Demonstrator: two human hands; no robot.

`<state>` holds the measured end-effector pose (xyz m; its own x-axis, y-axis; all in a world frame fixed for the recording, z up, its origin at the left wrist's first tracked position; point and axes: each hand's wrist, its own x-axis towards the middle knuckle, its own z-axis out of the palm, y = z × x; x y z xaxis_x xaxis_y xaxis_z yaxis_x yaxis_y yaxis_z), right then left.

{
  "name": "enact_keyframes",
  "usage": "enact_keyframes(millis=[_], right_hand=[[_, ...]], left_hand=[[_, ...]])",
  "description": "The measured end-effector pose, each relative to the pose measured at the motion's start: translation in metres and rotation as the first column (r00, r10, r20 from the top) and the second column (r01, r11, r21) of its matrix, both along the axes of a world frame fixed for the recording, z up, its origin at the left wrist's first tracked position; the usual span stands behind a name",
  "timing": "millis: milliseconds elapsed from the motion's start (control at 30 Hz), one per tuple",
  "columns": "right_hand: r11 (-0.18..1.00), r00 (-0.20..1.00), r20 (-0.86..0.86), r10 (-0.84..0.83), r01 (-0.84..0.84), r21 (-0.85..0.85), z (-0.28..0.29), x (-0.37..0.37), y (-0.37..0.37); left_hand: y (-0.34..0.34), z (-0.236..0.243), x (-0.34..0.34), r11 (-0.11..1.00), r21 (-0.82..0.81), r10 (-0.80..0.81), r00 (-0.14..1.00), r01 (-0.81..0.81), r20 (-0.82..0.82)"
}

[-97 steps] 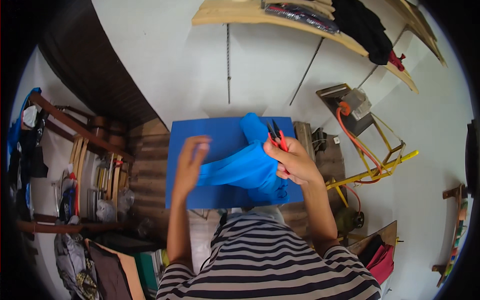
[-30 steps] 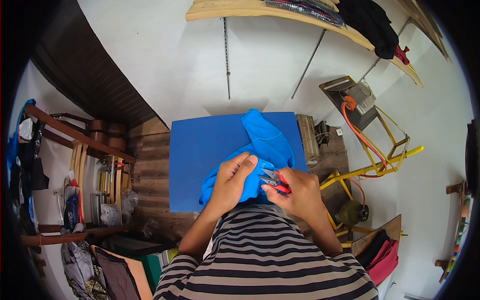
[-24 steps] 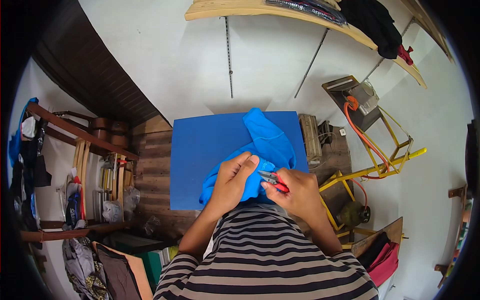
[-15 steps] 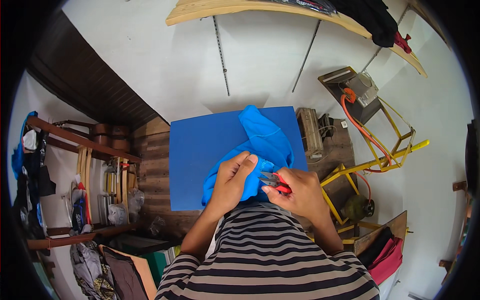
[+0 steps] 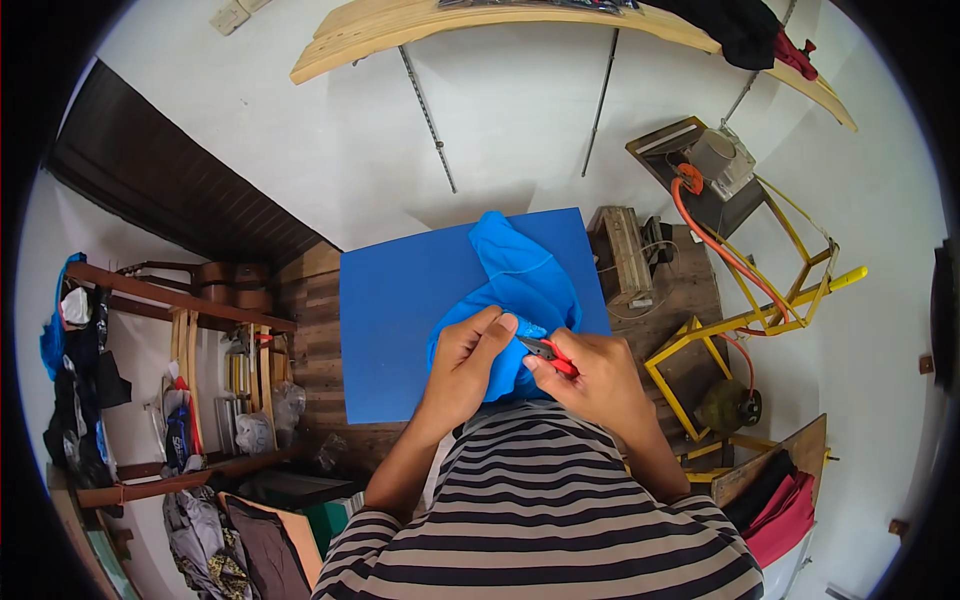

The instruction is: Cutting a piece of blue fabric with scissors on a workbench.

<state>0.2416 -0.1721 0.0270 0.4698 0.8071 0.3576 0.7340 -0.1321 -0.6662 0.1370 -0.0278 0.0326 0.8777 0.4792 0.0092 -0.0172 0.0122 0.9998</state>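
A bright blue garment [image 5: 520, 268] lies bunched on the blue tabletop [image 5: 385, 320], one sleeve-like end stretching toward the far edge. My left hand [image 5: 468, 358] pinches a fold of the cloth between thumb and fingers, holding it up near my body. In my right hand [image 5: 592, 372] is a pair of small snips [image 5: 552, 354] with red handles and dark blades. The blade tips point left and meet the cloth edge just beside my left thumb. Now the blades look nearly closed. Part of the garment is hidden behind both hands.
To the right of the table stand a wooden crate [image 5: 622, 262] and a yellow metal frame [image 5: 690, 345] with an orange hose [image 5: 715, 240]. Shelves [image 5: 190, 300] holding various goods line the left. A wooden wall shelf [image 5: 380, 30] hangs above the far side.
The blades of the snips have come together from a wider gap. The view has tilted and shifted slightly; both hands stay close to the same spot on the cloth.
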Motion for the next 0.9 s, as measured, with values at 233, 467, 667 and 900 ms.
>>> enact_keyframes(millis=[233,467,667,900], right_hand=[[0.952,0.971,0.048,0.236,-0.241,0.186,-0.01,0.015,-0.003],[0.988,0.997,-0.003,0.079,-0.078,0.135,-0.004,0.022,-0.002],[0.989,0.991,0.068,0.113,-0.119,0.088,-0.002,0.024,-0.005],[0.994,0.996,0.064,0.07,-0.075,0.078,-0.001,0.035,-0.007]], left_hand=[[-0.011,-0.012,0.007,0.997,-0.053,0.064,0.998,-0.063,0.029],[-0.015,-0.006,0.012,0.996,-0.039,0.078,0.996,-0.076,0.052],[-0.017,-0.006,0.015,0.993,-0.083,0.091,0.994,-0.086,0.062],[-0.017,-0.011,0.022,0.988,-0.117,0.112,0.99,-0.102,0.087]])
